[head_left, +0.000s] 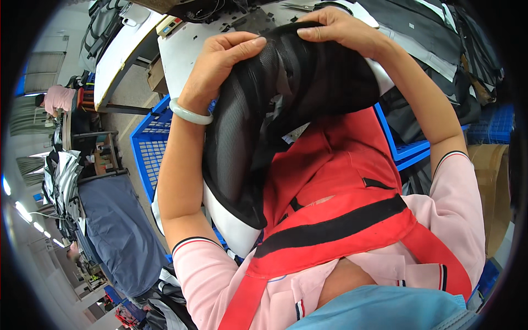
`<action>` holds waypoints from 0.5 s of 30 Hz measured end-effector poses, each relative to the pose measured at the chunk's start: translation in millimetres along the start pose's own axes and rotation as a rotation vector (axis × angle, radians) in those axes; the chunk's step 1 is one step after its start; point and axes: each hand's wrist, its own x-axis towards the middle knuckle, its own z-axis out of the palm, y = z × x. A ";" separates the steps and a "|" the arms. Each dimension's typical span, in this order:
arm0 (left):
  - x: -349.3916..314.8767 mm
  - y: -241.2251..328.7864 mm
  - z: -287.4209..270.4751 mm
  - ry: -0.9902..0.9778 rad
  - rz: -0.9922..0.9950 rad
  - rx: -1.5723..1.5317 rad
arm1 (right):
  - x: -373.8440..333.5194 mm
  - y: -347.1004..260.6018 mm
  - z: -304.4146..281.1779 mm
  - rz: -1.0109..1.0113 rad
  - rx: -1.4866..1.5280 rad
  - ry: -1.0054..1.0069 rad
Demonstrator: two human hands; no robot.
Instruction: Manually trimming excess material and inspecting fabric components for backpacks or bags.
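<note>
A black mesh fabric piece (239, 126) with a dark solid border hangs over the table's near edge and down toward my lap. My left hand (228, 58), with a pale bangle on the wrist, pinches its upper edge between thumb and fingers. A short way to the right, my right hand (338, 33) pinches the same edge, thumb on top. Between the two hands the fabric is bunched in folds. Its underside and the fingertips beneath it are hidden.
Beyond the fabric stands a white worktable (184, 60) with dark scraps and scissors (297, 7) on it. A blue plastic crate (151, 146) is at left, another blue crate (410, 151) at right. Dark fabric pieces (423, 38) are piled at the far right, near a cardboard box (489, 187).
</note>
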 end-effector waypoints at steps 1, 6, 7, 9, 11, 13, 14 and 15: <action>4.0 -1.7 -3.5 0.002 0.002 0.003 | 5.7 -4.3 -0.2 -0.027 0.039 0.008; 29.1 -12.8 -17.2 0.140 -0.009 0.002 | 27.0 2.4 -11.6 0.118 -0.045 0.155; 34.8 -15.8 -20.3 0.140 -0.010 0.003 | 32.1 3.0 -14.0 0.117 -0.043 0.155; 46.4 -21.6 -27.4 0.138 0.000 -0.013 | 42.8 4.0 -19.7 0.186 0.007 0.040; 56.5 -28.4 -37.0 0.139 0.006 -0.015 | 52.7 7.6 -21.5 0.180 0.077 0.021; 64.7 -32.7 -43.4 0.137 0.011 -0.018 | 60.2 9.9 -23.3 0.148 -0.127 0.137; 68.2 -34.0 -44.8 0.153 0.007 -0.009 | 64.2 13.9 -24.8 0.150 -0.126 0.139; 71.6 -35.1 -46.3 0.169 0.003 0.000 | 69.2 19.5 -26.0 0.154 -0.051 0.118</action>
